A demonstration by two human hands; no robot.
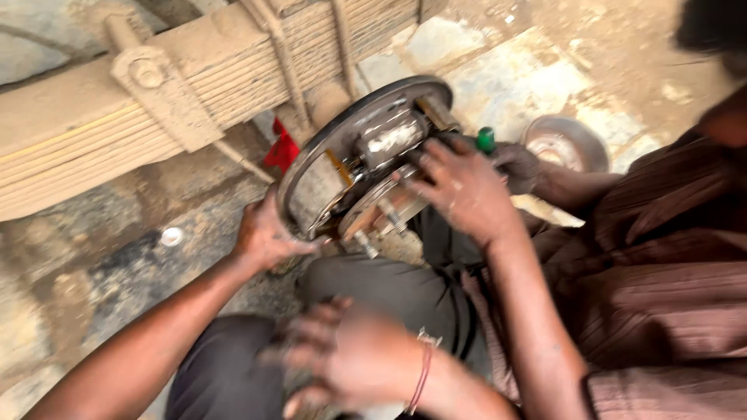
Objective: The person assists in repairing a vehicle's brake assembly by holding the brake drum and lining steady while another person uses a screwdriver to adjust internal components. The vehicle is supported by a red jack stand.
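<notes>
Close to you, your right hand (350,365) is a blur over your knee, so you cannot tell if it is open or closed. Your left hand (264,233) grips the edge of the round brake plate (311,183). Another person's hand (463,187) covers its middle. Behind are a dusty leaf spring (156,101) and dirty ground (101,257).

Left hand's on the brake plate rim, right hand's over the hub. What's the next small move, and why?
Probably just brace the brake plate by its rim with the left hand and rest the right hand steady on the hub. Another person's hand has a green-handled tool right beside those fingers, so a shifting assembly looks risky.
</notes>
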